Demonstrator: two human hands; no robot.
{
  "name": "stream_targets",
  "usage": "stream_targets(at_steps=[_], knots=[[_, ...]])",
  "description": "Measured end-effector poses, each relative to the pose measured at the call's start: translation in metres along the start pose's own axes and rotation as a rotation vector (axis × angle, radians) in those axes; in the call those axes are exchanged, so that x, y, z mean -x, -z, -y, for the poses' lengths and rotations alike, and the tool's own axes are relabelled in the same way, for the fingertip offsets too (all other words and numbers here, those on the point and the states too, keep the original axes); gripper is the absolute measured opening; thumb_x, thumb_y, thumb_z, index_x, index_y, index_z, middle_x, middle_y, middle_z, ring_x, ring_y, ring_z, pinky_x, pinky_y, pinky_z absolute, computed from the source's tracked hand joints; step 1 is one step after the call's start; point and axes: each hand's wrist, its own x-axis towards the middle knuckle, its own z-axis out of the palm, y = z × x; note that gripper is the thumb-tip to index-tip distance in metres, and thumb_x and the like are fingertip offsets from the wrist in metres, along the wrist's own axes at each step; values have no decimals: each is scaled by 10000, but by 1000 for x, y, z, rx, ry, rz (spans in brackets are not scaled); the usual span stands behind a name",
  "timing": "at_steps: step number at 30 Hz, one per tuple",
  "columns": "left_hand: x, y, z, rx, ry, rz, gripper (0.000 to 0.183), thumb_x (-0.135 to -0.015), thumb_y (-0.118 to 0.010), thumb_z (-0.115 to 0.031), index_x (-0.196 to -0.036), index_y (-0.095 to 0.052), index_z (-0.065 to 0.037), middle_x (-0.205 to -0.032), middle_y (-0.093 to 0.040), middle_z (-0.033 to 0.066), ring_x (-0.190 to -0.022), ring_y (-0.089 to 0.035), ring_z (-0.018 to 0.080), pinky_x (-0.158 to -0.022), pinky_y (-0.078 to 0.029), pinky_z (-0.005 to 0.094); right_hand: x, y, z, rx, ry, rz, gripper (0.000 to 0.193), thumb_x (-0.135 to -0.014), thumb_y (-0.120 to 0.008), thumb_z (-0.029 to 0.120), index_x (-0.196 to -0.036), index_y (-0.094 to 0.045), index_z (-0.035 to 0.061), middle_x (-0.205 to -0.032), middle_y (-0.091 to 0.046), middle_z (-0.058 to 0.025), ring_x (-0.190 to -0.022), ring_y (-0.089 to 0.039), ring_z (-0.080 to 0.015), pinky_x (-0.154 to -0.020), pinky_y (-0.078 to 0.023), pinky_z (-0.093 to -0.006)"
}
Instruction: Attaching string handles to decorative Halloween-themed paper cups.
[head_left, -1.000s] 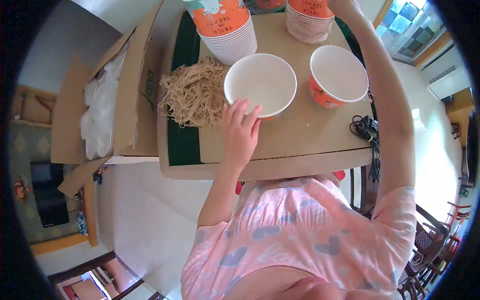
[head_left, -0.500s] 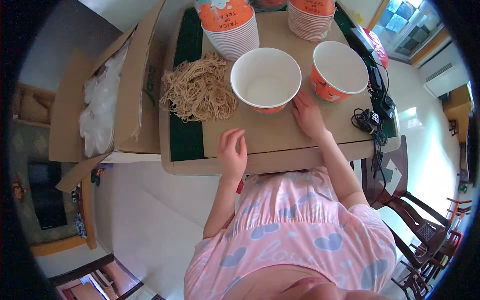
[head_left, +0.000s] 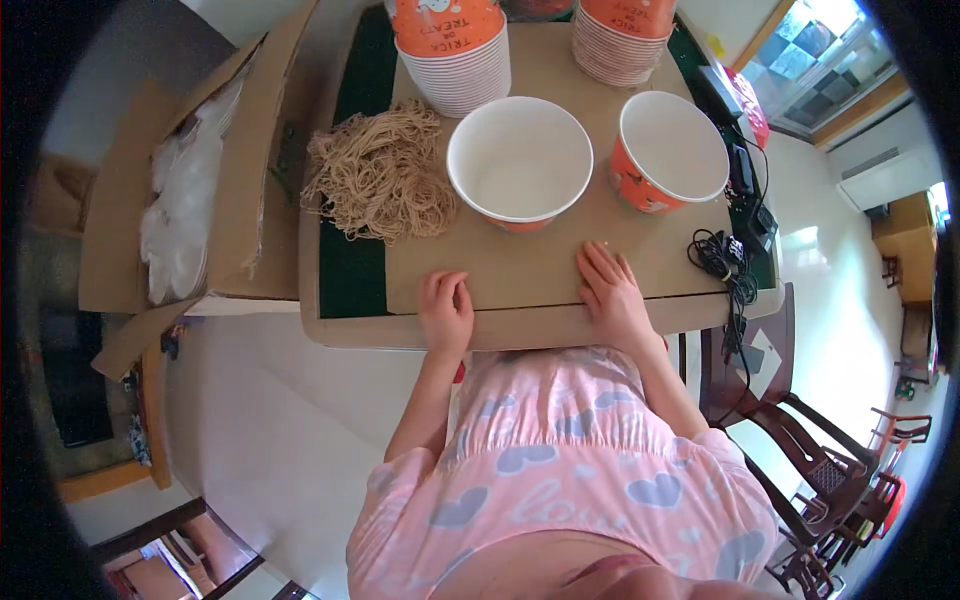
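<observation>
My left hand (head_left: pixel 447 312) rests at the table's near edge, its fingers loosely bent with a gap beside the thumb and nothing seen in them. Palm down on the brown board, my right hand (head_left: pixel 612 295) is open with its fingers stretched out. Just beyond it stands a white-lined, orange paper bucket (head_left: pixel 519 160), upright with no contents visible. A second such paper bucket (head_left: pixel 674 150) is to its right, apart from it. The tangled heap of tan string (head_left: pixel 382 175) lies left of the first bucket. Neither hand touches the buckets or the string.
Two stacks of nested paper buckets, one at left (head_left: pixel 455 70) and one at right (head_left: pixel 622 45), stand at the far side. Black cables (head_left: pixel 725 258) lie along the right edge of the table (head_left: pixel 400 333). An open cardboard box (head_left: pixel 235 215) with white contents adjoins the left side.
My right hand has drawn back from beside the nearer bucket toward the table's near edge. My left hand has lowered slightly and its fingers have curled more. The view has shifted a little.
</observation>
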Motion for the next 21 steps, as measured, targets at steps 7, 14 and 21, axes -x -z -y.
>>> stream_targets(at_steps=[7,14,21], knots=[[1,0,4,-66,18,38,174,-780,-628,-19,-946,-633,-71,-958,-587,91,-943,-563,298,-815,-470,411,-4,33,-25,-426,-222,-387,419,-918,-541,37,-1331,-472,25,-1108,-629,-156,-1046,-609,-256,-927,-456,-367],[-4,3,-7,-51,10,8,160,-780,-621,-6,-927,-635,-67,-987,-597,94,-940,-563,298,-819,-472,404,-47,69,-58,-238,-154,-646,499,-872,-566,-28,-1348,-456,75,-984,-624,-125,-820,-615,-200,-764,-501,-310],[2,-49,-63,-38,-316,544,574,-853,-623,-265,-1332,-446,-5,-1390,-426,176,-1324,-360,333,-1100,-270,507,-92,84,-46,-450,-140,-486,503,-873,-567,-27,-1354,-461,74,-1054,-635,-143,-919,-640,-215,-832,-502,-318]])
